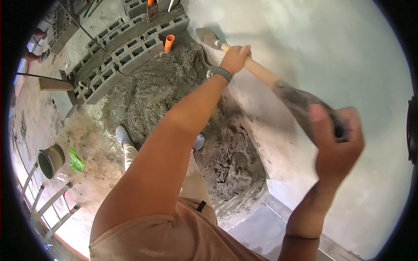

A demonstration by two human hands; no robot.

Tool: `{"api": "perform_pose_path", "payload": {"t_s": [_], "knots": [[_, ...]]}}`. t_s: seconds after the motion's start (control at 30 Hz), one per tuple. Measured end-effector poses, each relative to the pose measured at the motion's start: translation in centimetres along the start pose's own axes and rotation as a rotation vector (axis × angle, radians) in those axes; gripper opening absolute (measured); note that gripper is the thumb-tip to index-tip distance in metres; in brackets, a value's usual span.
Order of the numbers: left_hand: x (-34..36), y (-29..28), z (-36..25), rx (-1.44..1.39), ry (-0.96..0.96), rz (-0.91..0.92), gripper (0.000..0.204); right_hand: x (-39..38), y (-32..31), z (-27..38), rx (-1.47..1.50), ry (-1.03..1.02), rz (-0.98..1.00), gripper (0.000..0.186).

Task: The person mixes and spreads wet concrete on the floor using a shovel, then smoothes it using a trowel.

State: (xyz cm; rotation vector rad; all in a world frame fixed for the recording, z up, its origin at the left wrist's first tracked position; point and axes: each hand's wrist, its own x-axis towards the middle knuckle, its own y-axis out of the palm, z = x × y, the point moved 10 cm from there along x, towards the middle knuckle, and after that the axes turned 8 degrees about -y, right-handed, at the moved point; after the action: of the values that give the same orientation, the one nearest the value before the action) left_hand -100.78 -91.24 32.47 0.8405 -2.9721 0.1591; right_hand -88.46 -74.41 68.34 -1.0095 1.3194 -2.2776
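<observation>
I hold a shovel (261, 74) at a slant across the pale wall, its wooden shaft showing between my hands. My left hand (235, 58), with a dark watch on its wrist, is closed round the shaft near the blade (207, 37). At the other end, my right hand (337, 143) grips the dark handle and is slightly blurred by motion. Below the shovel, wet grey mortar (152, 87) spreads over the floor, with a darker, rougher heap (233, 161) along the wall's foot. Little or no mortar can be made out on the blade.
Rows of hollow concrete blocks (117, 56) stand at the upper left, beside an orange pipe (169, 43). A bucket (51, 161), a green plastic bag (77, 161) and a ladder (52, 209) are at the left. Another person's legs (32, 55) show at the far left. My shoes touch the mortar's edge.
</observation>
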Motion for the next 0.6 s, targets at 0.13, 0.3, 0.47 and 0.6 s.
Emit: {"api": "perform_pose_path", "payload": {"t_s": [0.13,0.3,0.47,0.6], "knots": [[2.1,1.4,8.8,0.111,-0.066,-0.052,0.033,-0.6,9.2,-6.2,0.046,-0.013,0.017,0.035],[3.5,0.5,20.3,0.491,0.038,0.033,0.012,0.1,19.7,-8.2,-0.022,-0.018,0.303,0.045],[8.4,5.1,17.5,0.525,0.028,0.087,0.017,8.3,18.0,-16.1,0.076,0.229,0.206,0.038],[7.2,5.7,14.4,0.526,0.018,0.058,0.012,13.3,16.6,-15.9,0.053,0.249,0.31,0.032]]}}
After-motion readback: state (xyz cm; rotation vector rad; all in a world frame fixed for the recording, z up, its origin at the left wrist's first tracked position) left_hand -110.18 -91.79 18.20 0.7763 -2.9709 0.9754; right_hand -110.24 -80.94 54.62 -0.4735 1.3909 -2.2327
